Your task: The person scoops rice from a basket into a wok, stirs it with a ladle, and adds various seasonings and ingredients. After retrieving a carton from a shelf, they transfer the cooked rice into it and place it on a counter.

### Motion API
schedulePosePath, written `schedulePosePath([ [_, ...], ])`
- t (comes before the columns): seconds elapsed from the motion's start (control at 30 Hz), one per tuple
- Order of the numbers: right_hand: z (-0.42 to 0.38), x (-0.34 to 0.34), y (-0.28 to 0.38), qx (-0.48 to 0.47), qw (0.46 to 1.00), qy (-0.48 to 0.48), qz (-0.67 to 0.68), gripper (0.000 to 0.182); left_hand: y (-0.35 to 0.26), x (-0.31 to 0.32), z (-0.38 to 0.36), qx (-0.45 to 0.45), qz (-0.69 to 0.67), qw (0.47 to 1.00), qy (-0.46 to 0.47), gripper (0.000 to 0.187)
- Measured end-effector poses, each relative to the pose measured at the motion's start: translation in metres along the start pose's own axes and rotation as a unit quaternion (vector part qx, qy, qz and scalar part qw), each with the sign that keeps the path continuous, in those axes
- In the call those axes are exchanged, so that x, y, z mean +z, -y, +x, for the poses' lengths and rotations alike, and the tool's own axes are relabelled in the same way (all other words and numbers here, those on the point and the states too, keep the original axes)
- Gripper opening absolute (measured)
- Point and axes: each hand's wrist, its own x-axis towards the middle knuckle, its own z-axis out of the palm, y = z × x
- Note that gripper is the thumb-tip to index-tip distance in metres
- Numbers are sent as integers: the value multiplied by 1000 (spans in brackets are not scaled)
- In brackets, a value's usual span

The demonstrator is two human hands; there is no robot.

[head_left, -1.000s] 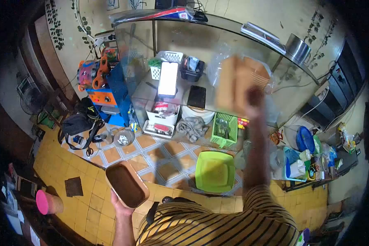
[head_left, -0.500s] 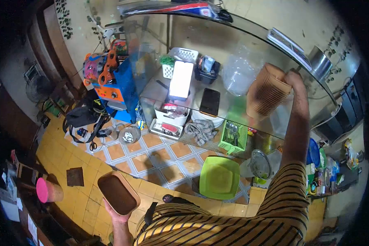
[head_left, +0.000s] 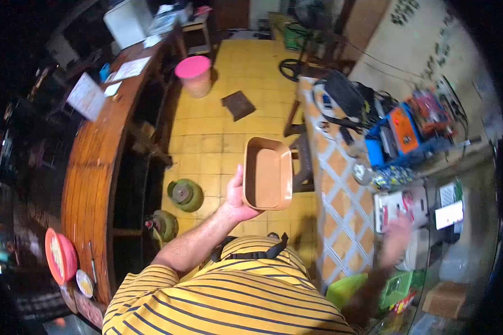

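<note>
My left hand (head_left: 239, 200) is wrapped round the side and underside of a brown paper food container (head_left: 269, 174). The container is rectangular with rounded corners, and its inside faces up at me. Over on the right, my right hand (head_left: 395, 240) is smeared by motion, so its fingers cannot be made out. It is nearest to a white tray (head_left: 381, 215) with red items in it. A brown stack of the same containers (head_left: 446, 298) shows at the lower right, apart from both hands.
A tiled counter (head_left: 346, 223) runs along the right, bearing a black bag (head_left: 343, 92) and a blue-orange machine (head_left: 405, 131). To the left stands a wooden counter (head_left: 92, 184) with a pink bowl (head_left: 67, 254). Green gas cylinders (head_left: 185, 195) and a pink-lidded bin (head_left: 195, 78) stand on the floor.
My view has swung left, away from the glass display. My right hand has left the container stack and moved beside the tiled counter. My left hand still holds its container.
</note>
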Motion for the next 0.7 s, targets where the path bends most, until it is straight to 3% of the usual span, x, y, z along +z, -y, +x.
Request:
schedulePosePath([
  [0.03,14,69,107,337,902,58,262,29,-17,-3,-17,18,-4,1000,-2,78],
  [0.07,27,122,176,372,803,150,441,39,-35,-5,-34,23,18,1000,-1,78],
  [0.1,27,163,234,283,827,260,410,33,-54,-8,-50,37,39,999,0,78],
  [0.17,16,249,282,181,828,352,397,44,-75,-35,-77,57,72,995,-29,69],
  [0.23,13,322,314,147,841,336,397,41,-111,-56,-116,134,140,979,-60,62],
  [0.3,28,363,352,126,841,412,328,25,-146,-62,-169,256,149,949,-107,55],
  [0.37,31,390,390,28,874,411,256,21,-172,-50,-231,368,361,784,-345,46],
  [0.43,12,464,405,4,856,455,246,21,-173,-6,-295,509,370,730,-267,33],
  [0.47,5,492,413,-15,837,496,231,21,-164,24,-320,603,456,618,-215,31],
  [0.5,5,509,442,-157,848,461,210,22,-144,80,-356,527,549,550,-345,24],
  [0.53,-4,546,462,-110,808,528,239,25,-142,109,-383,530,743,291,-286,16],
  [0.57,9,535,519,-150,804,538,205,28,-85,189,-394,378,494,520,-586,12],
  [0.67,-9,620,616,-251,770,533,244,25,-68,185,-391,418,466,483,-613,14],
  [0.7,-15,635,651,-243,734,530,348,21,-61,187,-386,437,460,459,-622,15],
])
